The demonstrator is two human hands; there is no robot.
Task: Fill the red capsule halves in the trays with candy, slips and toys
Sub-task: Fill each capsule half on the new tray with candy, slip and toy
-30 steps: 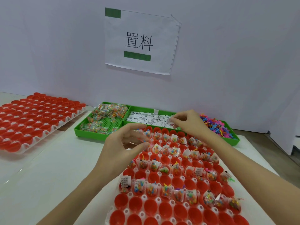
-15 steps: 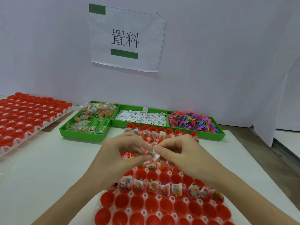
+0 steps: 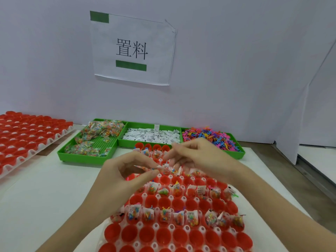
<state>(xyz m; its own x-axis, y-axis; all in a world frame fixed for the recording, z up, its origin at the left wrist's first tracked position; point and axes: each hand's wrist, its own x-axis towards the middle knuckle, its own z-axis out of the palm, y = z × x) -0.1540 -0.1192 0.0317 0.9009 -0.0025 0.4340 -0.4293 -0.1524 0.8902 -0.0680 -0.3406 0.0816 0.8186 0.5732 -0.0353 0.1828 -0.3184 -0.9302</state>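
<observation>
Here the left hand (image 3: 123,177) hovers over the white plastic tray of red capsule halves (image 3: 174,231), thumb and forefinger pinching a small clear candy packet (image 3: 148,167) that lies roughly level, its long axis running left to right toward the other hand. The right hand (image 3: 200,159) is just beside it, fingers loosely curled above the tray's far rows; whether they pinch anything I cannot tell, since the fingertips blur into the packets below. Straight under the left fingers sit several red halves with nothing in them, so the packet's target seems to lie downward and slightly toward the person, and the left hand is the nearer one to it. In my judgement the packet must tip end-down to fit a cup. Behind the tray stand 3 green plastic bins: candy packets (image 3: 94,140), white paper slips (image 3: 152,136) and coloured plastic toys (image 3: 211,137). A second tray of red halves (image 3: 27,135) rests far left.
</observation>
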